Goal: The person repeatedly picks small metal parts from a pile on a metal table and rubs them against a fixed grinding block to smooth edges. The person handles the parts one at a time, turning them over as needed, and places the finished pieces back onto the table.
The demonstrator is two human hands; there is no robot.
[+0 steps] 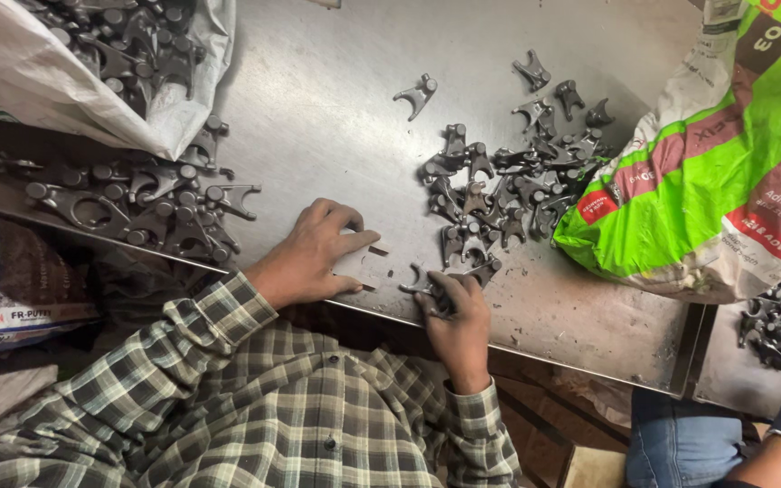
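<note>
- My right hand (pixel 458 316) is at the near edge of the steel tabletop (pixel 318 99); its grip is closed on one small forked metal part (pixel 419 285), pinched between thumb and fingers.
- My left hand (pixel 314 253) lies at nine o'clock from it, fingers together, pressing a flat slotted gauge plate (pixel 368 264) on the tabletop.
- The forked part touches the plate's edge, at the slot.
- I judge the part to be heavy for its size, stiff, not fragile, with a rough cast surface that does not slip; edges may be sharp.
- The best hold seems to be on the thick hub, leaving the fork free.
- A loose pile of parts (pixel 499 190) lies at one o'clock, beside a green sack (pixel 725 154).
</note>
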